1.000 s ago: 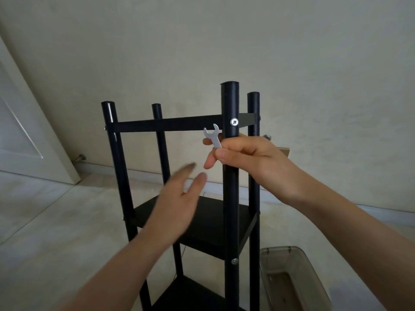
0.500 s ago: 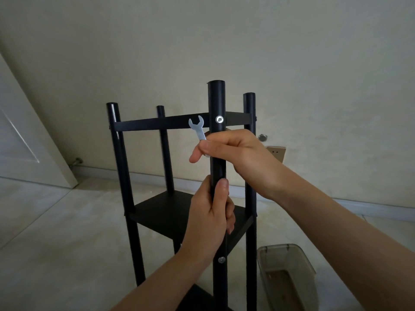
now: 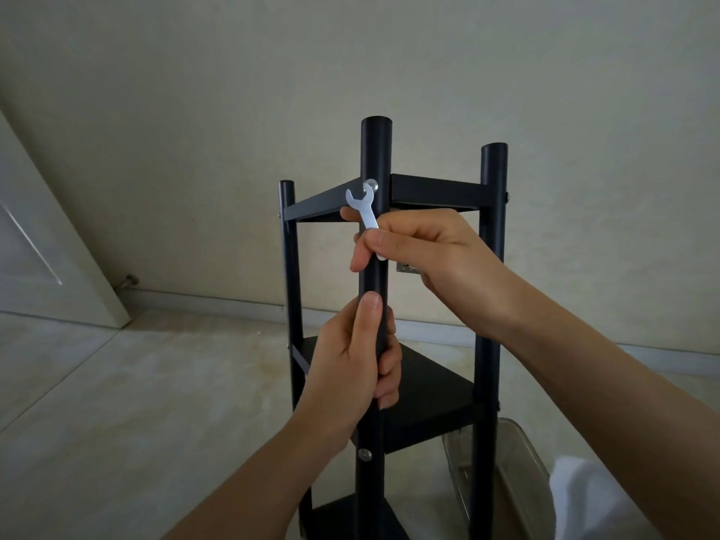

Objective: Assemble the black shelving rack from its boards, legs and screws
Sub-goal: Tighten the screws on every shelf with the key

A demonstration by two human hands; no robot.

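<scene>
Since the earlier frame the rack (image 3: 389, 403) has turned, so its near leg (image 3: 375, 157) now shows a corner toward the camera with shelf edges running off to both sides, and the left hand has closed higher round that leg. At far left a white door (image 3: 35, 243) leans into view, with a small doorstop (image 3: 130, 280) at the baseboard beside it. Next comes the thin rear leg (image 3: 287, 247), joined to the top shelf (image 3: 331, 202). The left hand (image 3: 350, 364) grips the near leg below the right hand, fingers curled round the tube and thumb lying up along its front; a silver screw (image 3: 365, 454) sits in the leg just beneath that hand. Above it, the right hand (image 3: 420, 247) pinches the shank of a small silver wrench (image 3: 362, 206) between thumb and fingers. The wrench's open head points up and left, just beside the upper screw (image 3: 370, 186) on the leg's left side; whether it touches the screw I cannot tell. The middle shelf (image 3: 424, 391) lies behind the left hand. Right of the rack stands the right leg (image 3: 491, 267), then a clear plastic bin (image 3: 502, 465) on the floor and a white cloth (image 3: 584, 496) at the lower edge.
</scene>
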